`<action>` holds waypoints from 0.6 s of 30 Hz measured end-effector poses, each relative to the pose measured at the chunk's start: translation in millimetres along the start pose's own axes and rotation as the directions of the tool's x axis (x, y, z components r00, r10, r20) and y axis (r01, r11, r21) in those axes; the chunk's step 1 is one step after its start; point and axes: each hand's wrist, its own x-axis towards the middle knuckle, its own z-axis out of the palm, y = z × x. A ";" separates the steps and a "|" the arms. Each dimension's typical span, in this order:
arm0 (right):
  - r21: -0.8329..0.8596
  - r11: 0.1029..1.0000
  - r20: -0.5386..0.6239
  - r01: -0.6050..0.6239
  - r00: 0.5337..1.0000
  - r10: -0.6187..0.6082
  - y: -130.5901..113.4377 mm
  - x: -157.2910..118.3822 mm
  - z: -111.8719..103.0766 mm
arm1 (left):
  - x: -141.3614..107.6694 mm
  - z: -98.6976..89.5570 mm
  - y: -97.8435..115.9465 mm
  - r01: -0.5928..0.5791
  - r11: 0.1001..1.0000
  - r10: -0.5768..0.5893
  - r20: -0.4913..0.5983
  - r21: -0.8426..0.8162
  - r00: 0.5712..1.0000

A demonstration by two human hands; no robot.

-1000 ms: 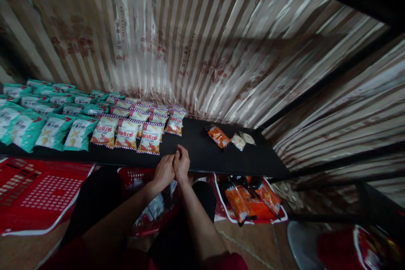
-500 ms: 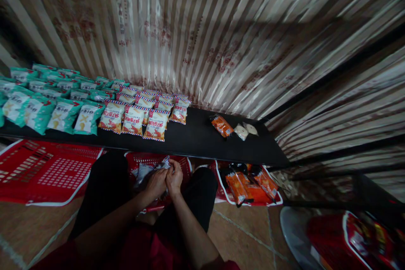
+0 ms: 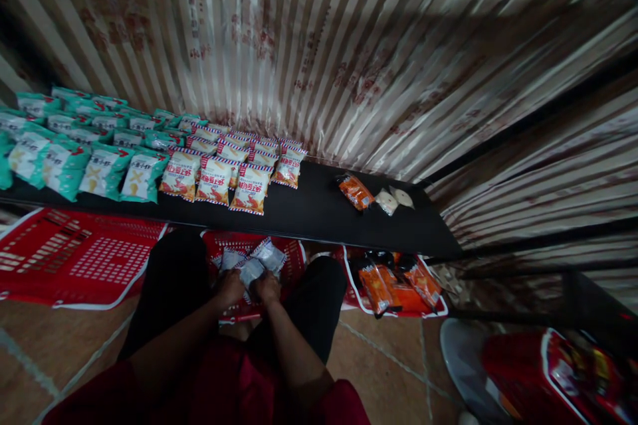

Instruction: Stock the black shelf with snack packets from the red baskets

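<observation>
Between my knees stands a red basket [image 3: 294, 262] with several pale silvery snack bags [image 3: 270, 255] in it. My left hand [image 3: 230, 289] is down in the basket at the left edge of one snack bag [image 3: 250, 271], its fingers closed around that edge. My right hand [image 3: 269, 287] grips the same bag from the right, with its fingertips partly hidden in shadow. On the black shelf [image 3: 314, 216] above stand rows of white-and-orange snack bags [image 3: 250, 189] with striped edges, next to teal snack bags [image 3: 142, 174] on the left.
On the shelf's right part lie an orange packet [image 3: 355, 191] and two pale round items [image 3: 387, 202] in clear wrap. An orange-filled red basket [image 3: 443, 309] stands right of my knees, another red basket [image 3: 107, 265] left. A striped curtain [image 3: 279, 46] hangs behind.
My hands were together over the basket, covering the bags. They have moved apart and lower, and a snack bag now shows between them. The view has shifted slightly.
</observation>
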 end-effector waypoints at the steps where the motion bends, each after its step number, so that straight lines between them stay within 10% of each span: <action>1: -0.006 1.000 0.011 -0.012 1.000 0.012 0.2 0.3 0.9 | 0.7 1.4 -1.3 0.011 1.000 -0.011 0.007 -0.004 1.000; 18: 0.231 0.969 -0.153 -0.092 0.980 0.130 -1.4 28.2 8.8 | 43.8 -5.1 35.8 -0.033 0.991 0.022 -0.080 -0.129 0.997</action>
